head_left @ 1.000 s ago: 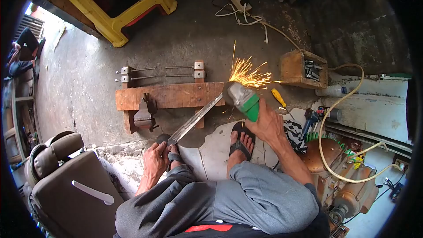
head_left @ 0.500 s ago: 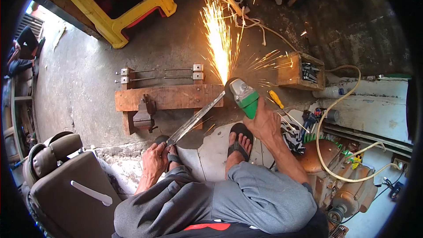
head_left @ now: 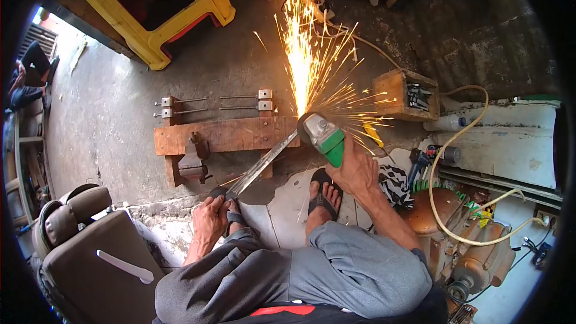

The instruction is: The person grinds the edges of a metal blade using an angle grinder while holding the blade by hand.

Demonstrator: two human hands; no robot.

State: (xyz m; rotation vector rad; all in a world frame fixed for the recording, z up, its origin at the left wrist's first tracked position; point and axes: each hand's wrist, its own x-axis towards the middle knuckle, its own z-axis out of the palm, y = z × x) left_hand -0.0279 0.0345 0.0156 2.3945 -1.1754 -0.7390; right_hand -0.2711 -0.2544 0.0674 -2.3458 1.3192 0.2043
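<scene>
A green and silver angle grinder (head_left: 324,138) is in the grip of my right hand (head_left: 355,171). Its disc touches the upper end of a long metal blade (head_left: 264,163), and bright sparks (head_left: 303,72) fly up and to the right. Beside my left foot, my left hand (head_left: 210,219) is closed on the blade's lower end. The blade's upper part rests across the right end of a wooden bench (head_left: 222,137), which carries a small vise (head_left: 194,159) and metal clamp rods.
A yellow stool (head_left: 159,33) stands at the upper left. At the right are a wooden box (head_left: 405,93) of metal pieces, a yellow-handled screwdriver (head_left: 373,135), a hose and a motor (head_left: 480,255). A grey chair (head_left: 102,258) is lower left. Another person (head_left: 33,75) sits far left.
The spark stream has grown from a short burst to a tall plume with a wide spray to the right. The grinder has shifted slightly; my left hand still holds the blade.
</scene>
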